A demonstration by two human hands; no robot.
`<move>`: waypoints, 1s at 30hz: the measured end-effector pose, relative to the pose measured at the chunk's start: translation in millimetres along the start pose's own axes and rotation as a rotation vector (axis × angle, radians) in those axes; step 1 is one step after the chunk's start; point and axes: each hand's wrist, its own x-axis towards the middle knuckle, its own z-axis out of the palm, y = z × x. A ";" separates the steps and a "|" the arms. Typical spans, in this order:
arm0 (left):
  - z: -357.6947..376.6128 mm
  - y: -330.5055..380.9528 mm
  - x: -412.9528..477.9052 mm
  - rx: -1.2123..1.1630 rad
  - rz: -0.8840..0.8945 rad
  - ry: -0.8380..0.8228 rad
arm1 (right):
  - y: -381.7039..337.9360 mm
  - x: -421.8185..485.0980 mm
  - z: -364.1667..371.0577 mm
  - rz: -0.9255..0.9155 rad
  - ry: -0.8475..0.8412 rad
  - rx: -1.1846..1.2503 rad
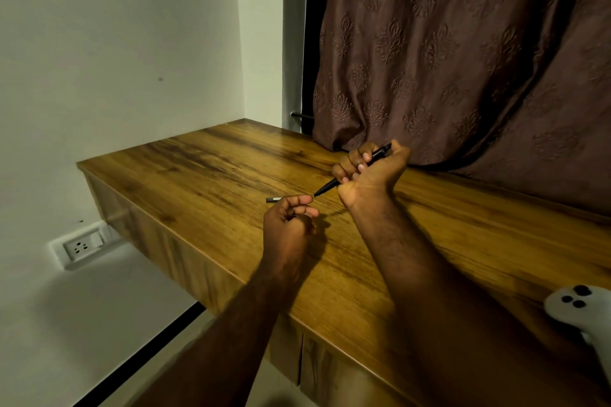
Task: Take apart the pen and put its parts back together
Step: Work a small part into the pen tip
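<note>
- Now gripped whole-fisted in the right hand [370, 172] — black pen [330, 187], tip toward the left hand [287, 225].
- Left fingertips pinching that tip; anything else held too small to tell.
- Risk: loose pinch, tiny piece dropped — or grey part [271, 199] beside the left hand nudged off the counter [198, 168].

I see a wooden desk [198, 158] set against a pale wall [115, 43] on the left; a brown patterned curtain [463, 59] hangs at the far right, its hem bunched on the desk's far edge; a white controller [575, 307] with dark buttons lies near right; a white socket [82, 246] sits low on the left wall.
</note>
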 end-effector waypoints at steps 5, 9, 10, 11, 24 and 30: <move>-0.4 -2.0 1.6 0.001 0.028 0.018 | -1.4 0.7 -1.0 -0.010 0.004 -0.005; -1.1 -6.1 5.1 0.029 0.048 0.029 | -1.5 -0.6 0.4 -0.008 0.020 0.010; -1.4 -7.0 5.8 0.038 0.052 0.027 | -1.9 -1.4 1.0 -0.008 0.021 0.003; -1.6 -7.5 6.2 0.052 0.055 0.026 | -2.8 -1.7 1.8 -0.009 0.022 -0.005; 0.4 -3.6 2.3 0.081 0.035 0.008 | -2.2 -2.5 4.9 -0.014 -0.005 -0.017; -0.3 -2.1 0.2 0.083 0.028 0.002 | -0.4 -3.7 3.9 -0.029 0.004 -0.027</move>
